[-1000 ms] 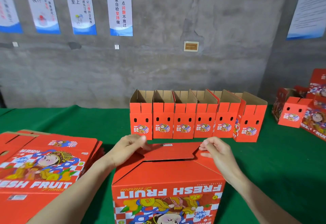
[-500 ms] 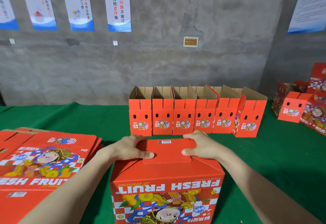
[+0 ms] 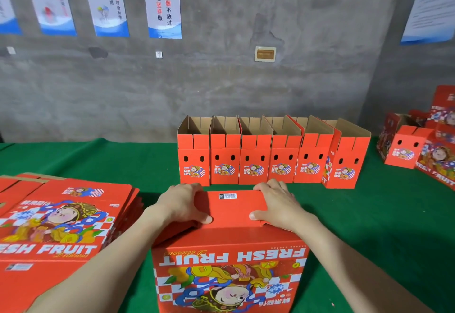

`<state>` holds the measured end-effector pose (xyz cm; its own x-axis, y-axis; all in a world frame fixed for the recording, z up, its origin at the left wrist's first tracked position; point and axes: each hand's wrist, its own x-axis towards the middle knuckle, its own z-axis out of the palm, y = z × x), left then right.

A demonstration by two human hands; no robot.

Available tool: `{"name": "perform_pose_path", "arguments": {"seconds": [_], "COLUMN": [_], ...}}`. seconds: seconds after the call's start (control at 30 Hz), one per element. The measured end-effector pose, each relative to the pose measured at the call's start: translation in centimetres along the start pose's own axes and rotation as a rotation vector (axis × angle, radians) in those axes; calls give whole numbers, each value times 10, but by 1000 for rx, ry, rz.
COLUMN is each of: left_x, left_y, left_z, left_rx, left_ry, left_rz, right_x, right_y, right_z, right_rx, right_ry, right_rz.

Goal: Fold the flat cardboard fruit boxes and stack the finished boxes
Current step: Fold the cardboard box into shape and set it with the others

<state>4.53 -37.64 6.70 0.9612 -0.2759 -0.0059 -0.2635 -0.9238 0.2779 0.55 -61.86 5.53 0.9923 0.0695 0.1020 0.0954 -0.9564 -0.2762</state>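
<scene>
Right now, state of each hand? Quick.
Left hand: grips the left end of the upper flap of the box, thumb on top.
Right hand: grips the flap's right end, thumb on top.

Six open boxes [image 3: 270, 162] stand in one row. Before that row, a single closed box [image 3: 229, 263]; left of it, one pile of flat boxes [image 3: 61, 219], layers beyond counting; right, several more boxes [image 3: 403, 150]; behind, five posters [image 3: 163, 4].
</scene>
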Motion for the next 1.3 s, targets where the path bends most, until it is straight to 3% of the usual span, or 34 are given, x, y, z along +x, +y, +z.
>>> {"name": "perform_pose_path", "arguments": {"seconds": [0.23, 0.33, 0.5, 0.6, 0.7, 0.77, 0.9, 1.03, 1.13, 1.3], "left_x": [-6, -7, -17, -28, -25, -20, -19, -21, -28, -36], "left_y": [-7, -12, -39, -50, -54, -57, -60, -60, -64, -65], "left_z": [-11, -10, 7, 20, 20, 20, 21, 19, 19, 9], "left_rx": [-270, -344, -814, -971, -890, -812, -755, -756, -821, -821], "left_ry": [-129, -56, 149, 35, 87, 155, 162, 181, 180, 346], "left_rz": [83, 88, -138, -351, -413, -408, -396, -403, -387, -288], "right_x": [-3, -3, -2, -4, -11, -22, -53, -75, -78, -76], "right_y": [12, 13, 17, 16, 23, 37, 63, 66, 61, 69], "right_z": [-5, -5, -5, -8, -15, -8, 33, 52, 46, 25], "right_rx": [148, 167, 202, 424, 972, 1118, 1048, 951, 924, 1078], "right_ry": [-59, -59, -30, 26, 114, 145, -82, -404, -453, -408], "right_rz": [-24, -13, 10, 19, 110, 255, 475, 457, 391, 267]}}
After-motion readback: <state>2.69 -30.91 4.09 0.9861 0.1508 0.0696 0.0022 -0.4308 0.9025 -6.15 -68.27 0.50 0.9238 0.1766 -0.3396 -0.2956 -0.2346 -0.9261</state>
